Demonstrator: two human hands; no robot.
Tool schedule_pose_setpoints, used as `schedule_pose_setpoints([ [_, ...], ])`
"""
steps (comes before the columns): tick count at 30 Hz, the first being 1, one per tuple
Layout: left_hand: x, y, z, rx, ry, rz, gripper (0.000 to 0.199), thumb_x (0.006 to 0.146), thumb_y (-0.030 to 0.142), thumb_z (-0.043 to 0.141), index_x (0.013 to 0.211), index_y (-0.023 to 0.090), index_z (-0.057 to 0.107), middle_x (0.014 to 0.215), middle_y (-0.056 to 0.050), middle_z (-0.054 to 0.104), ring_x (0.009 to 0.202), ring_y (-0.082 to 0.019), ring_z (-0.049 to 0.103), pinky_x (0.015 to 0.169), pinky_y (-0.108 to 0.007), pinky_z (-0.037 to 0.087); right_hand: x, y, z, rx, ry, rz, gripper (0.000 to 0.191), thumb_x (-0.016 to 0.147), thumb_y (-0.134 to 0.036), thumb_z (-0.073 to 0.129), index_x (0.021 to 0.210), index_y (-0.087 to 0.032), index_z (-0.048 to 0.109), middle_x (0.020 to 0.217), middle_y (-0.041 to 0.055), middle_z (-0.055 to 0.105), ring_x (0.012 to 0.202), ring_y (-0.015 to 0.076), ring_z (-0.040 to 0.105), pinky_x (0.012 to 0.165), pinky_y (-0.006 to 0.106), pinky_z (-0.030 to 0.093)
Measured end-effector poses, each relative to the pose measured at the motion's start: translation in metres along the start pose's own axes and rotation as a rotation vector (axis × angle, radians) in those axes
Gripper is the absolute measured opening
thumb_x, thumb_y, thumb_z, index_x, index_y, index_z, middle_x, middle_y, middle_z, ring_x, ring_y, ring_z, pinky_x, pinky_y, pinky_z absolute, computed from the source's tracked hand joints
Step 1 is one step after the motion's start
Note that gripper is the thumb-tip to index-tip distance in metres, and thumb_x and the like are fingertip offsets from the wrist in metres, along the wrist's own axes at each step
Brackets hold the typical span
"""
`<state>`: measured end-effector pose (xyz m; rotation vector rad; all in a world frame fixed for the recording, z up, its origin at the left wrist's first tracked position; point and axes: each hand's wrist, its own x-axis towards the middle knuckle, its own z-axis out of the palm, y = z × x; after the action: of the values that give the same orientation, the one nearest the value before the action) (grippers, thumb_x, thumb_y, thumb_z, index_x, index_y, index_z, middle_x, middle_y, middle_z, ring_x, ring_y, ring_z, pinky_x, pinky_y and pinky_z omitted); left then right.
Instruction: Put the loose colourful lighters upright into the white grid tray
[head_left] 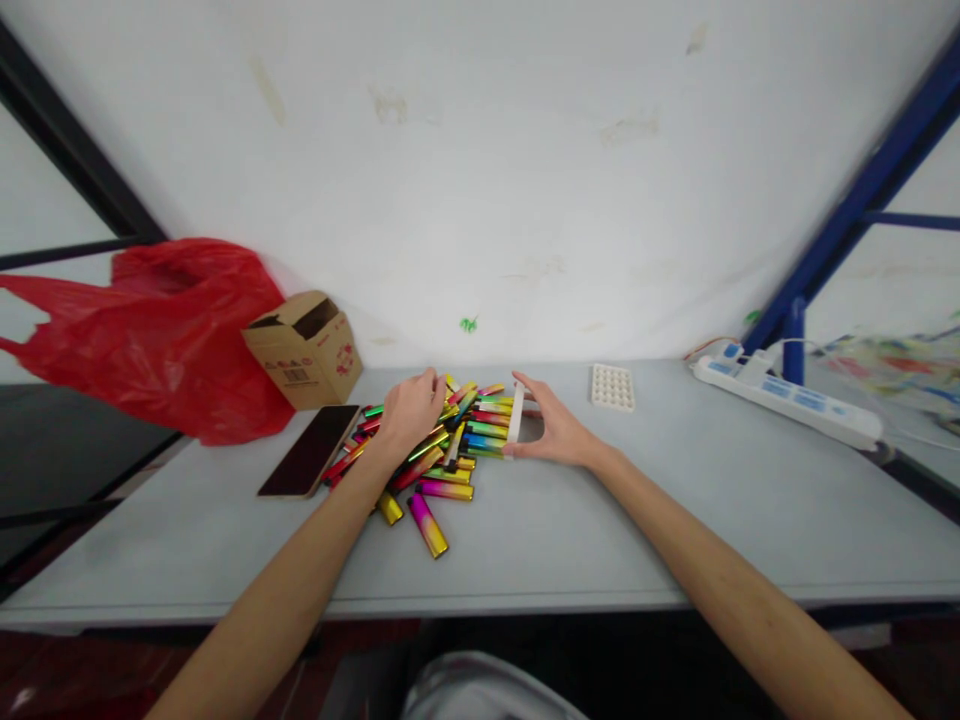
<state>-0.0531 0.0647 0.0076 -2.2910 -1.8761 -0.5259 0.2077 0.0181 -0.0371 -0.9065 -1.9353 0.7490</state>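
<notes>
A heap of shiny lighters (pixel 427 470) in yellow, red, green and purple lies on the table. My left hand (pixel 411 408) reaches over the heap with its fingers curled together; whatever is between the fingertips is hidden. My right hand (pixel 559 425) grips a white tray (pixel 516 412) that stands on its side, thumb at the near end and fingers at the far end. Several lighters (pixel 487 430) stick out of the tray's left face in a row, towards the heap. One purple and yellow lighter (pixel 429 526) lies apart at the near side.
A second white tray with holes (pixel 612 387) lies to the right. Further right is a power strip (pixel 787 395) with plugs and cables. On the left are a dark-screened phone (pixel 309 452), an open cardboard box (pixel 307 355) and a red plastic bag (pixel 172 340). A wall (pixel 480 200) rises behind.
</notes>
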Motion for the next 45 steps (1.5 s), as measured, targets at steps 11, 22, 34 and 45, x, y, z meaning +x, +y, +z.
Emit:
schedule_pose_setpoints([
  [11, -0.008, 0.018, 0.002, -0.074, 0.084, 0.208, 0.036, 0.105, 0.038, 0.037, 0.104, 0.018, 0.066, 0.106, -0.012, 0.070, 0.105, -0.027, 0.063, 0.096, -0.042, 0.049, -0.001, 0.004, 0.003, 0.007, 0.026, -0.018, 0.116, 0.068, -0.046, 0.091, 0.161, -0.032, 0.023, 0.152, 0.0132, 0.036, 0.142, 0.0339, 0.042, 0.113, 0.054, 0.049],
  [22, -0.025, 0.064, 0.022, -0.097, -0.054, 0.540, 0.038, 0.104, 0.030, 0.038, 0.135, 0.019, 0.057, 0.137, -0.014, 0.062, 0.126, -0.029, 0.057, 0.107, -0.048, 0.044, -0.001, 0.004, 0.003, -0.010, 0.034, -0.040, 0.114, 0.069, -0.046, 0.090, 0.160, -0.034, 0.023, 0.157, 0.0125, 0.034, 0.144, 0.0346, 0.041, 0.113, 0.054, 0.050],
  [34, -0.008, 0.043, 0.029, -0.192, -0.028, 0.537, 0.032, 0.100, 0.038, 0.050, 0.124, 0.019, 0.062, 0.118, -0.013, 0.065, 0.116, -0.029, 0.061, 0.102, -0.046, 0.049, -0.003, -0.004, -0.006, -0.048, 0.020, 0.003, 0.116, 0.067, -0.046, 0.091, 0.160, -0.034, 0.024, 0.153, 0.0127, 0.037, 0.139, 0.0340, 0.044, 0.110, 0.055, 0.052],
  [45, 0.002, 0.029, 0.035, -0.289, -0.056, 0.605, 0.039, 0.102, 0.020, 0.036, 0.130, 0.019, 0.062, 0.132, -0.010, 0.068, 0.122, -0.023, 0.062, 0.108, -0.042, 0.049, -0.008, -0.001, -0.013, -0.124, 0.021, 0.025, 0.117, 0.068, -0.049, 0.090, 0.161, -0.034, 0.021, 0.149, 0.0126, 0.040, 0.137, 0.0329, 0.046, 0.107, 0.051, 0.053],
])
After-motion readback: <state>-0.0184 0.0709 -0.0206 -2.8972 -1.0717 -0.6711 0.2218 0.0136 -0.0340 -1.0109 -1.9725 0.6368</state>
